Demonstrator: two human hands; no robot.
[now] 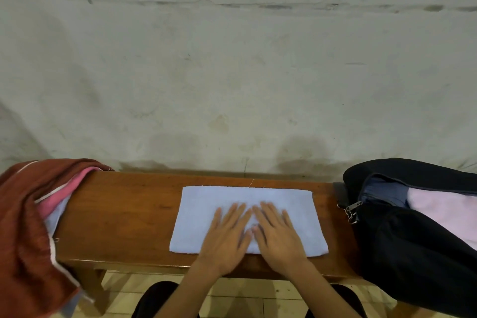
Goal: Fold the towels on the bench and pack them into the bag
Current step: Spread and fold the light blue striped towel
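A light blue towel (pixel 196 217) lies folded flat as a rectangle in the middle of the wooden bench (pixel 124 214). My left hand (pixel 227 237) and my right hand (pixel 277 235) rest palm-down side by side on its near half, fingers spread, holding nothing. At the bench's right end a black bag (pixel 413 253) lies unzipped, with a pale pink towel (pixel 444 212) inside its opening. At the left end, a rust-brown towel (pixel 23 227) hangs in a heap over a pink towel (pixel 64 191) and a light blue one (pixel 55 217).
A stained pale wall (pixel 232 72) rises directly behind the bench. The bag's metal zipper pulls (pixel 352 210) dangle at its left edge. Below the bench's front edge I see tiled floor (pixel 245 292) and my dark-clothed knees (pixel 157 299).
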